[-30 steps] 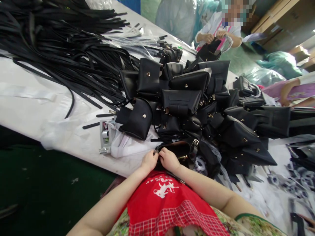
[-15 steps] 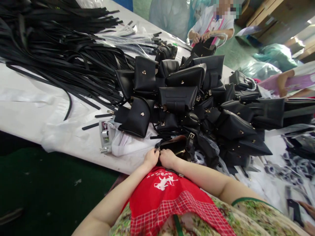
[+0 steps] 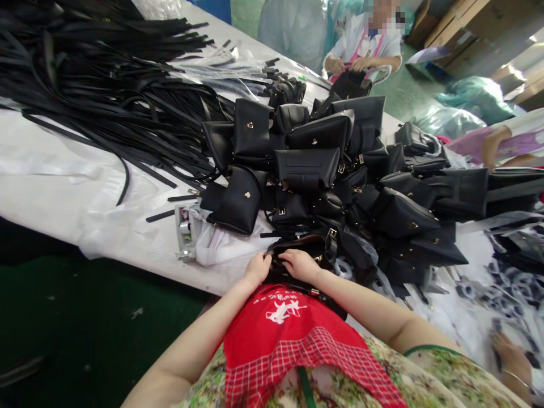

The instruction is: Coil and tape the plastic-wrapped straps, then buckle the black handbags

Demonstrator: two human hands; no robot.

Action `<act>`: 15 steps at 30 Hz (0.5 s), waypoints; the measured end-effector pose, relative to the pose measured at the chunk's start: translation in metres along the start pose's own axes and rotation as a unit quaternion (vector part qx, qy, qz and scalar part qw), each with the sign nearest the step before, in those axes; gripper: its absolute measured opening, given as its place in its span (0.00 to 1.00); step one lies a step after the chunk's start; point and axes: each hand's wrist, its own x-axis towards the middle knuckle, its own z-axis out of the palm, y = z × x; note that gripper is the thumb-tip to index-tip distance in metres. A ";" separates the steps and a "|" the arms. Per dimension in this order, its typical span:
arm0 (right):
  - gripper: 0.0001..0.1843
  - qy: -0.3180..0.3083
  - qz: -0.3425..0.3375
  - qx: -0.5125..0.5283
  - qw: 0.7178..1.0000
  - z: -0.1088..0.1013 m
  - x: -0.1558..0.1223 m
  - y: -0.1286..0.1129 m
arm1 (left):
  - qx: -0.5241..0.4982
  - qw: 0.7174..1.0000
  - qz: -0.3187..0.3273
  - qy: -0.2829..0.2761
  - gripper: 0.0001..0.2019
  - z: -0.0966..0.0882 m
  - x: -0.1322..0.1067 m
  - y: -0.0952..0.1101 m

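Observation:
A black handbag with a gold buckle and a zip lies open-mouthed at the table edge, against my red apron. My left hand is closed on the left end of its rim, thumb and fingers pinched together. Across the bag's mouth reaches my right hand, its bent fingers closed on the near edge; their tips are partly hidden. Just beyond the hands, a black bag with a gold clasp leans over white wrapping.
Several black handbags are heaped ahead. Long black straps cover the table's left side. A small grey box sits near the front edge. A co-worker handles a bag across the table; another person's hand shows at lower right.
My right hand has shifted slightly right and up along the bag's mouth, opening a wider gap from my left hand. More of the bag shows below my wrist.

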 end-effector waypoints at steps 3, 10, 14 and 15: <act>0.17 -0.024 -0.013 -0.028 0.999 0.002 -0.002 -0.001 | 0.000 1.000 0.004 0.001 0.17 0.001 0.000 0.002; 0.16 -0.093 -0.058 -0.141 0.984 0.006 0.012 -0.010 | 0.014 1.000 -0.003 -0.010 0.16 -0.003 -0.001 0.004; 0.13 -0.115 -0.032 -0.168 0.979 0.011 0.019 -0.017 | 0.033 0.999 -0.002 -0.012 0.16 -0.009 -0.007 0.018; 0.13 -0.119 -0.019 -0.176 0.977 0.011 0.020 -0.020 | 0.038 0.999 0.003 -0.012 0.15 -0.011 -0.008 0.023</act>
